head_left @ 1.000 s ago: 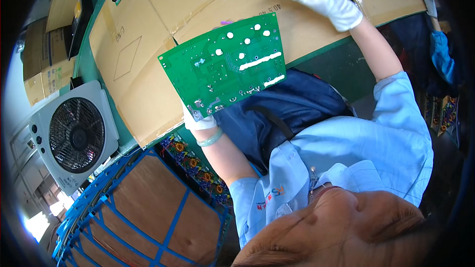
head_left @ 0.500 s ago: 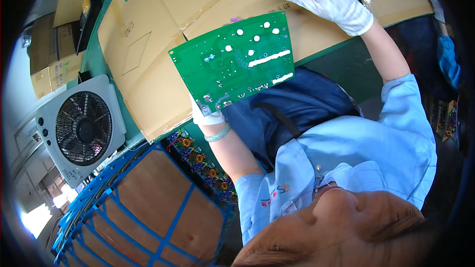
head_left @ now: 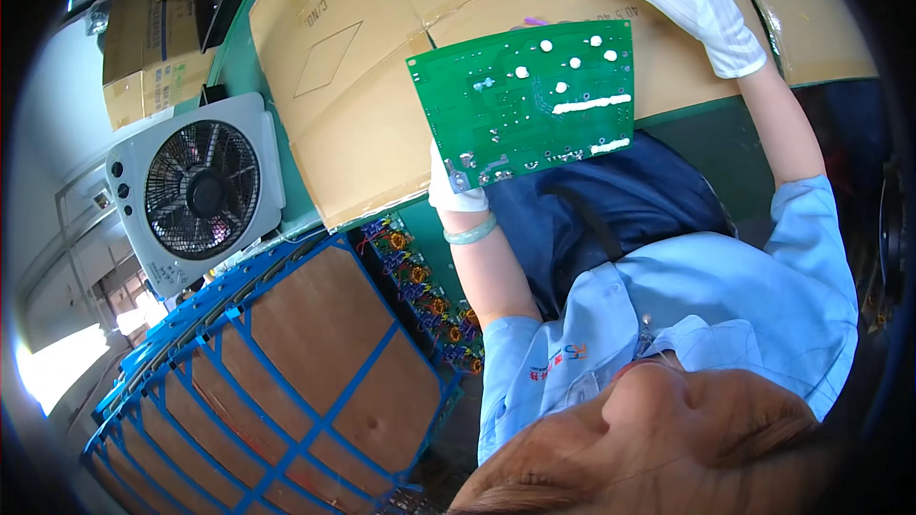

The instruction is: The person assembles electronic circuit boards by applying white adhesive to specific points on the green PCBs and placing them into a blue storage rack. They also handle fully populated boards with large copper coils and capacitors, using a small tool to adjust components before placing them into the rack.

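My left hand point(head_left: 450, 193), in a white glove with a pale green bangle at the wrist, grips the lower left corner of a green circuit board point(head_left: 530, 105). The board shows its solder side with white blobs and strips, and is held up over a large brown cardboard sheet point(head_left: 353, 76). My right hand point(head_left: 692, 2), also in a white glove, lies flat with fingers spread on the cardboard at the upper right, beyond the board's far edge. Both sleeves are light blue.
A white box fan point(head_left: 196, 193) stands at the left beside the green table edge point(head_left: 277, 162). Blue plastic crates point(head_left: 286, 372) topped with brown sheets fill the lower left. Boards with copper coils point(head_left: 429, 300) stand next to them. Cardboard boxes point(head_left: 143, 67) are stacked at the upper left.
The circuit board has turned closer to level and shifted right in the picture. My right hand slid right along the cardboard. The whole view has also shifted right.
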Motion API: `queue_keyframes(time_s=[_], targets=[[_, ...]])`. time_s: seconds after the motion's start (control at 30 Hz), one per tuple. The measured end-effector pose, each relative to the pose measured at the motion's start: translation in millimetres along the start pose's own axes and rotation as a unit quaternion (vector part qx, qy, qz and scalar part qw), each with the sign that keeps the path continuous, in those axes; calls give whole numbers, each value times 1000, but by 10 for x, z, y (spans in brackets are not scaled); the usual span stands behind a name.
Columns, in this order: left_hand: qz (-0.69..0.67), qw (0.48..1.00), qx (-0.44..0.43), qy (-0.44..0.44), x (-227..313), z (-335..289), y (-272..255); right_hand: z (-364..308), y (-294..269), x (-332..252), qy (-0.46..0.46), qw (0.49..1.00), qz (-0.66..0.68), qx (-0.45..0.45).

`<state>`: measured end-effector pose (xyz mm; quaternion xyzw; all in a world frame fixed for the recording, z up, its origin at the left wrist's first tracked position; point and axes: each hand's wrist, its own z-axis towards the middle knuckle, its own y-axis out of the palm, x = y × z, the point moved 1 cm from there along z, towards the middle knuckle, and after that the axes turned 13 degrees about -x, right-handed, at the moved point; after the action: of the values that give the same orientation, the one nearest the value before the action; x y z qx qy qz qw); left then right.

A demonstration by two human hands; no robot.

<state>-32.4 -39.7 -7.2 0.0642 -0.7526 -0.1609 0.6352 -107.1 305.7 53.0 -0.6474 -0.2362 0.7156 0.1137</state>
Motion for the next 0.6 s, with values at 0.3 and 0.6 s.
queue_keyframes(time_s=[0.3,0.6], targets=[[-20,999,34,-2,21,-24,113,17,85,-43,35,998,-57,-14],[51,998,38,-10,134,-42,156,103,148,378,-50,979,-199,1]])
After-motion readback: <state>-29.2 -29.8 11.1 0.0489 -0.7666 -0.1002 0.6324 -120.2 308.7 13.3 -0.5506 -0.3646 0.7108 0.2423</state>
